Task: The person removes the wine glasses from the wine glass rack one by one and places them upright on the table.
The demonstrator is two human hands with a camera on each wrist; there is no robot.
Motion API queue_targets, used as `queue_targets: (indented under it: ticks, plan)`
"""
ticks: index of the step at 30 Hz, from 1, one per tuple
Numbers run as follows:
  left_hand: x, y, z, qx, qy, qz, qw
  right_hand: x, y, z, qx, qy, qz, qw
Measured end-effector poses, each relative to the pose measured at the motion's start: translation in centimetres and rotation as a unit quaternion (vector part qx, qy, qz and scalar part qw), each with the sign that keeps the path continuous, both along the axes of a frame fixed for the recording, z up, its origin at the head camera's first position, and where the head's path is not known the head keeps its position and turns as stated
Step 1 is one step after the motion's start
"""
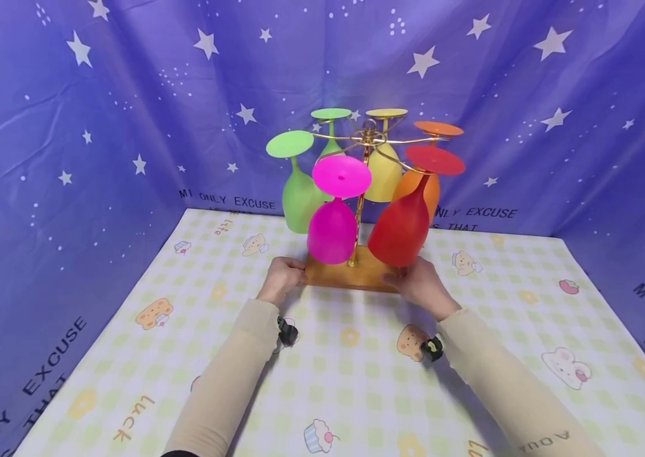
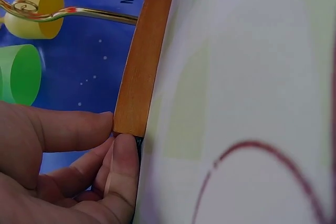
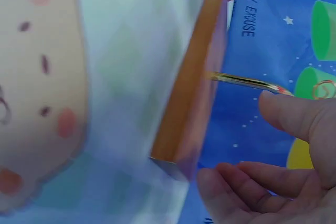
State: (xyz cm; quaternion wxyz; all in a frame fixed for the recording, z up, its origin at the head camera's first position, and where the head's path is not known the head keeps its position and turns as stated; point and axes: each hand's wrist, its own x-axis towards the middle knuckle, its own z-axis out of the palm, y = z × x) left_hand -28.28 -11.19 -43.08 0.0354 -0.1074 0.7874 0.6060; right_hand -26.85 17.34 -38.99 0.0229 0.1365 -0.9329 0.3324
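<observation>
A wine glass rack has a wooden base (image 1: 351,276) and a twisted gold post (image 1: 359,222) with arms on top. Upside down from the arms hang several coloured goblets, among them a magenta goblet (image 1: 332,231), a red goblet (image 1: 399,228), a yellow goblet (image 1: 384,171) and a green goblet (image 1: 298,197). At the base's left end, my left hand (image 1: 284,278) pinches the corner between thumb and finger, seen closely on the wooden edge (image 2: 144,61) in the left wrist view. My right hand (image 3: 273,166) is beside the other end, thumb and fingers spread apart, with a gap to the wood.
The rack stands on a table with a green checked cloth (image 1: 351,381) printed with cartoon figures. Behind it and at both sides hangs a blue curtain (image 1: 185,127) with white stars. A small black device (image 1: 287,331) is at the left wrist, another black device (image 1: 432,348) at the right.
</observation>
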Motion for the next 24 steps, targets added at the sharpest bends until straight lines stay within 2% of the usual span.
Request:
queue_targets:
  ticks: [5,10,15,24]
  plan:
    - [-0.1,0.1,-0.1,-0.011,-0.002,-0.011,0.9999,0.1,0.3,1.8,0.031,0.000,-0.024,0.9993]
    - [0.1,-0.2,-0.3,-0.009,0.012,-0.011,0.9998,-0.1,0.9,3.6,0.064,0.029,-0.035,0.9970]
    - [0.2,-0.4,-0.3,-0.026,0.019,-0.017,0.9993,0.2,1.6,5.2,0.047,0.057,-0.042,0.9964]
    - [0.2,-0.3,-0.2,-0.034,0.009,-0.021,0.9992,1.2,2.7,7.9,0.047,0.066,-0.059,0.9950]
